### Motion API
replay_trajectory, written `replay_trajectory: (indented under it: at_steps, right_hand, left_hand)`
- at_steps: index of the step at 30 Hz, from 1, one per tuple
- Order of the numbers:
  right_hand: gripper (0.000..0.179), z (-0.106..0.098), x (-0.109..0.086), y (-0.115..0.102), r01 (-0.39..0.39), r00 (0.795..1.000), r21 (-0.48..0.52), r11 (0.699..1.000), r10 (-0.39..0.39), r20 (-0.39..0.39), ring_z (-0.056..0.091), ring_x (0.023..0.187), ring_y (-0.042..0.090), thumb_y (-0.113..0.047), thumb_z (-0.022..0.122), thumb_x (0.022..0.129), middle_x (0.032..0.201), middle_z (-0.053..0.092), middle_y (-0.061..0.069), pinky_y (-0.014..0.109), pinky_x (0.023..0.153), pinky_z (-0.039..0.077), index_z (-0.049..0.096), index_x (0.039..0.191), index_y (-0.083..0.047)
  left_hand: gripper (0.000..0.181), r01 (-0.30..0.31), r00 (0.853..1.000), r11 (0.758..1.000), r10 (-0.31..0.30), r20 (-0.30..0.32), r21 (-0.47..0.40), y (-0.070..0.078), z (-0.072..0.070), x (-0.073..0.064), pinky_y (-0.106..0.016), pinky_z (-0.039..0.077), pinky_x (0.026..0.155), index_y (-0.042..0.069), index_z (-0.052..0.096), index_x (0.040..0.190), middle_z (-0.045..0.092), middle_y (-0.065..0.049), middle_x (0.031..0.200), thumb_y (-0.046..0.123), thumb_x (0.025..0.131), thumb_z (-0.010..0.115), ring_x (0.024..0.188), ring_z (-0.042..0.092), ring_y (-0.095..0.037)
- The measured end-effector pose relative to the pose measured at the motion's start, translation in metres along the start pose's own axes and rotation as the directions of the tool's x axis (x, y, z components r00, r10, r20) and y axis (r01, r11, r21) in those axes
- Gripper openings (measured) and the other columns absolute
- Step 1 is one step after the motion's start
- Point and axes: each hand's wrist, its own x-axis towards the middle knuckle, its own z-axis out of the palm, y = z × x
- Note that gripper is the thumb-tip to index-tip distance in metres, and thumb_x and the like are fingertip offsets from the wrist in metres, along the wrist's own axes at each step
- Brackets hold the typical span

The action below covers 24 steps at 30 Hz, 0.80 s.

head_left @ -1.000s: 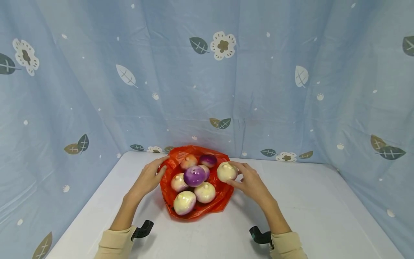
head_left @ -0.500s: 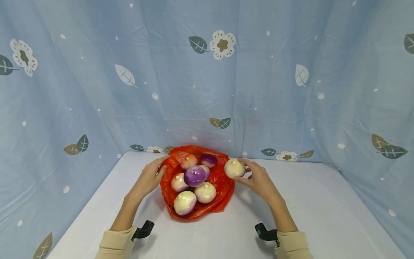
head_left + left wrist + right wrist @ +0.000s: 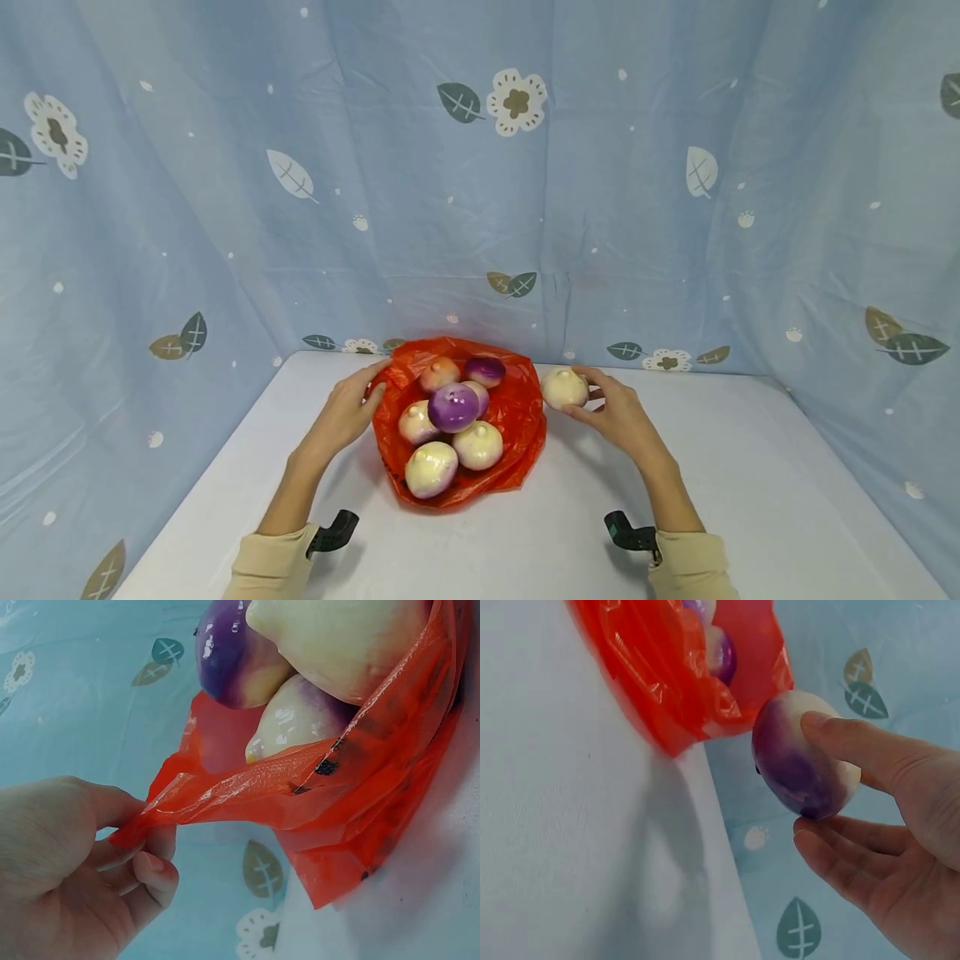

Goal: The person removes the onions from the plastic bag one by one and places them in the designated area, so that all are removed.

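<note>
Curtain (image 3: 405, 208) behind red bag (image 3: 520, 406)! My left hand (image 3: 347, 408) pinches it; alongside, right hand (image 3: 621, 417) grips likely slippery turnip (image 3: 562, 390) by its sides.

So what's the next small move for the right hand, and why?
Probably lower the round vegetable onto the white table right of the red bag: the right hand has carried it rightward past the bag's edge and holds it raised, while the left hand pinches the bag.

Right-hand fingers (image 3: 859, 742) are partly covering the held onion (image 3: 799, 765). The left-wrist view is cropping the red plastic bag (image 3: 375, 780).
</note>
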Motion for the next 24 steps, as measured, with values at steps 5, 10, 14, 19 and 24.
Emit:
replay_trajectory:
  at_steps: [5, 10, 14, 19, 24]
  right_hand:
    - [0.064, -0.002, -0.001, 0.007, -0.018, 1.000, -0.005, 1.000, 0.018, 0.005, 0.069, 0.095, 0.030, -0.026, 0.083, 0.079, 0.119, 0.066, 0.015, 0.041, 0.075, 0.061, 0.055, 0.136, -0.012]
    - [0.064, -0.006, -0.003, 0.016, -0.046, 0.999, -0.020, 0.999, 0.046, 0.002, 0.069, 0.096, 0.033, -0.024, 0.082, 0.080, 0.117, 0.066, 0.018, 0.044, 0.076, 0.060, 0.054, 0.136, -0.011]
    - [0.065, -0.008, -0.004, 0.022, -0.074, 0.997, -0.030, 0.997, 0.075, 0.007, 0.069, 0.097, 0.033, -0.025, 0.081, 0.081, 0.118, 0.066, 0.019, 0.046, 0.077, 0.060, 0.053, 0.138, -0.011]
    - [0.064, -0.005, -0.004, 0.029, -0.089, 0.996, -0.042, 0.995, 0.090, 0.021, 0.068, 0.098, 0.034, -0.024, 0.080, 0.081, 0.117, 0.066, 0.021, 0.047, 0.078, 0.060, 0.053, 0.137, -0.008]
    - [0.064, -0.002, -0.005, 0.032, -0.123, 0.991, -0.046, 0.991, 0.125, 0.044, 0.068, 0.099, 0.033, -0.023, 0.080, 0.082, 0.119, 0.066, 0.021, 0.048, 0.080, 0.059, 0.052, 0.138, -0.008]
  left_hand:
    - [0.043, -0.018, 1.000, 1.000, 0.018, -0.008, -0.003, -0.001, 0.000, 0.000, -0.056, 0.049, 0.100, 0.001, 0.052, 0.140, 0.058, -0.023, 0.137, 0.000, 0.096, 0.054, 0.123, 0.057, -0.041]
    - [0.044, -0.018, 1.000, 1.000, 0.018, -0.002, -0.013, -0.003, -0.002, 0.000, -0.053, 0.052, 0.097, 0.003, 0.051, 0.141, 0.057, -0.021, 0.138, 0.001, 0.097, 0.054, 0.119, 0.061, -0.039]
    - [0.045, -0.015, 1.000, 1.000, 0.015, 0.004, -0.024, -0.001, -0.003, 0.000, -0.052, 0.053, 0.096, 0.005, 0.050, 0.142, 0.058, -0.020, 0.138, 0.002, 0.097, 0.053, 0.118, 0.062, -0.037]
    - [0.045, -0.006, 1.000, 0.999, 0.007, 0.009, -0.037, 0.001, -0.003, -0.001, -0.051, 0.055, 0.093, 0.006, 0.050, 0.142, 0.057, -0.020, 0.138, 0.002, 0.097, 0.054, 0.116, 0.063, -0.037]
    - [0.045, -0.003, 1.000, 0.999, 0.004, 0.013, -0.041, 0.001, -0.003, -0.001, -0.051, 0.054, 0.095, 0.006, 0.050, 0.142, 0.057, -0.020, 0.139, 0.002, 0.097, 0.054, 0.119, 0.061, -0.038]
